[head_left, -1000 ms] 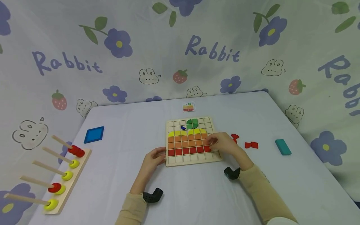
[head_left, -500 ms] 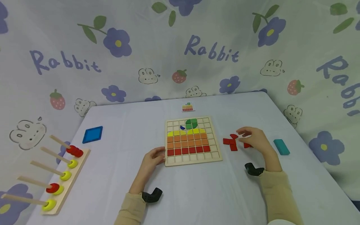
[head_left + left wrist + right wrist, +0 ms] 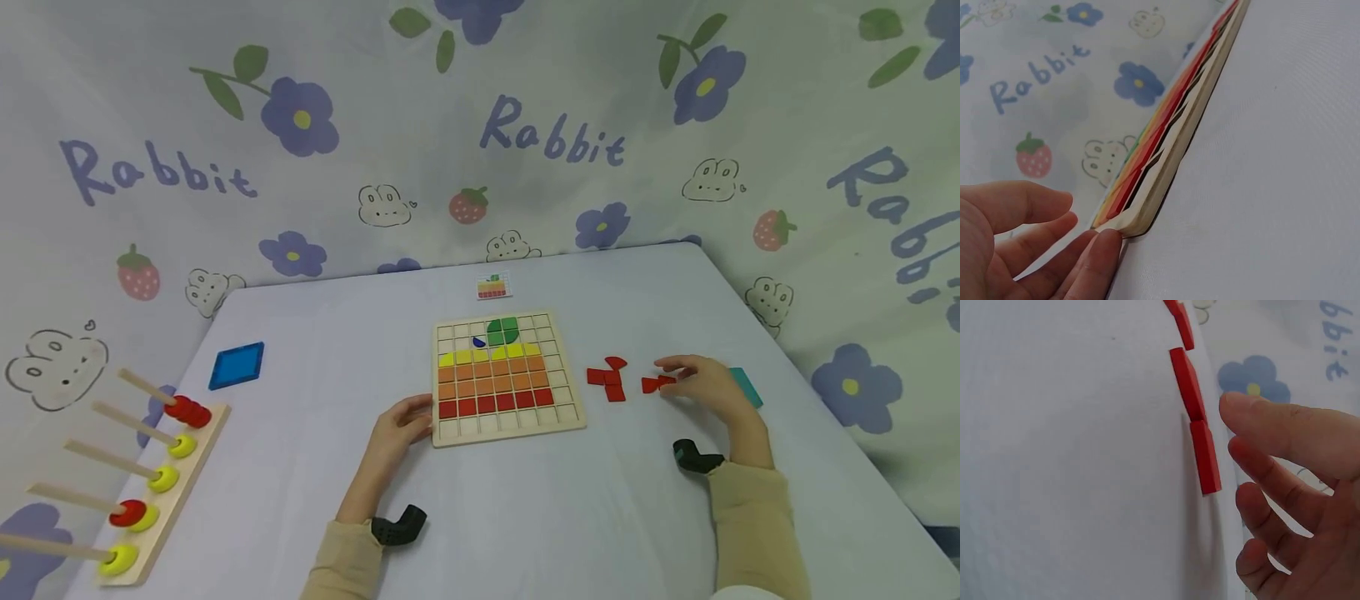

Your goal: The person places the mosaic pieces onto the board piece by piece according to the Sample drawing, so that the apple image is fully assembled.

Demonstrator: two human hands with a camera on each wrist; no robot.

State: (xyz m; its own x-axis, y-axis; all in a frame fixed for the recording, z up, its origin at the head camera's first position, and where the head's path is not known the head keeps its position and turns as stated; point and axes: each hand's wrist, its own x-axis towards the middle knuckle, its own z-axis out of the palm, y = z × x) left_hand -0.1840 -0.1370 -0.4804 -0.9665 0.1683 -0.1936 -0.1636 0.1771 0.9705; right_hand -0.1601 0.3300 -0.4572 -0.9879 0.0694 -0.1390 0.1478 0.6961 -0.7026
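Note:
A square wooden grid board (image 3: 491, 427) lies mid-table, bearing rows of red, orange and yellow tiles, plus a green shape and a small blue piece near the top. My left hand (image 3: 397, 423) rests at its lower left edge; in the left wrist view the fingertips (image 3: 1107, 245) touch the board's corner. To the right, my right hand (image 3: 712, 387) hovers by a pair of red tiles (image 3: 651, 385), its fingers loosely bent and apart. The right wrist view shows a red tile (image 3: 1206, 456) beside the thumb, with a gap between. Several more red pieces (image 3: 613, 390) lie nearer the board.
A small picture card (image 3: 493, 287) lies behind the board. On the left are a blue tray (image 3: 236, 367) and a wooden peg stand (image 3: 168, 517) with red and yellow beads. A teal block (image 3: 746, 386) sits partly behind my right hand.
My right hand has left the red row on the board and moved right to the loose red tiles. A red tile now shows at that row's right end. My left hand stays at the board's edge.

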